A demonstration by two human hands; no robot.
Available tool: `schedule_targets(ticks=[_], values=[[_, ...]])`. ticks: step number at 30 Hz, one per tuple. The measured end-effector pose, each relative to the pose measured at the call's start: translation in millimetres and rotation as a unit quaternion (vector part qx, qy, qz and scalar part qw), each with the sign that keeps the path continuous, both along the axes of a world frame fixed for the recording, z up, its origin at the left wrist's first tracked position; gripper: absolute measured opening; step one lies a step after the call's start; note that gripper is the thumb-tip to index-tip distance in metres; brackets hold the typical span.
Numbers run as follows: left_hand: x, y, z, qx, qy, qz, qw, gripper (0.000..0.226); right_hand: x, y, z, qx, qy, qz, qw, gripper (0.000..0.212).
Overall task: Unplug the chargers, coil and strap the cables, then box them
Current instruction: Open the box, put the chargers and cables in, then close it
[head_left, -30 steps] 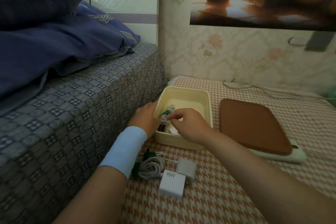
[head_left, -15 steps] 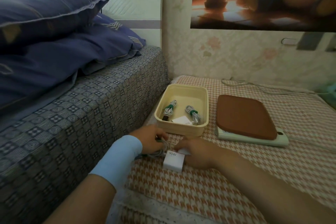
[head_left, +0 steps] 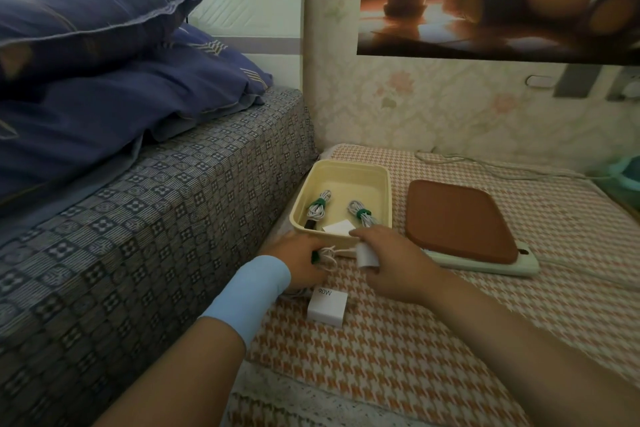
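Boxing step: left hand (head_left: 300,262) gripped the strapped white cable coil (head_left: 327,256), right hand (head_left: 393,265) clutched its small white charger (head_left: 366,255) (both wanted lifting over the cream plastic box's (head_left: 348,166) near rim).

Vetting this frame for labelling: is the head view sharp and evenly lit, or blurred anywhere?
Head view: dim, flat indoor light, no glare; the 90W charger has print that reads clearly; the right hand and the small charger it holds are slightly soft; the wall fittings at upper right are smeared.

blue pillows (head_left: 86,10) on a checked bed (head_left: 156,236); poster (head_left: 485,0) on floral wall (head_left: 433,114).
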State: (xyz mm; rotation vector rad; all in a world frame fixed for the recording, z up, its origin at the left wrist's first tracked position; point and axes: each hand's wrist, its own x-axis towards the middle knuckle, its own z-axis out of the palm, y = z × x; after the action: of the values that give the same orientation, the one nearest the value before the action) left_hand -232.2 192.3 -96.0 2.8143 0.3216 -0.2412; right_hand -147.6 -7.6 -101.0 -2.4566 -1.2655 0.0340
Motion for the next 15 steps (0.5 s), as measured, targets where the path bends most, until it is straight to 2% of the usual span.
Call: schedule_targets(ticks=[5,8,10,11,15], values=[[5,3,7,-0.072,-0.127,0.034,0.989,0.029,19,-4,16,0.086,-0.053,0.003,0.995,0.05],[16,9,33,-0.121,-0.196,0.044,0.972,0.041,39,0,26,0.134,-0.079,-0.045,0.987,0.047],[29,10,47,-0.175,-0.206,0.058,0.961,0.053,55,7,35,0.097,-0.145,-0.086,0.981,0.048],[38,10,52,-0.203,-0.208,0.066,0.955,0.05,64,13,38,0.066,-0.172,-0.101,0.978,0.048],[78,16,49,-0.255,-0.234,0.1,0.933,0.024,104,38,41,0.033,-0.122,-0.116,0.985,0.048]])
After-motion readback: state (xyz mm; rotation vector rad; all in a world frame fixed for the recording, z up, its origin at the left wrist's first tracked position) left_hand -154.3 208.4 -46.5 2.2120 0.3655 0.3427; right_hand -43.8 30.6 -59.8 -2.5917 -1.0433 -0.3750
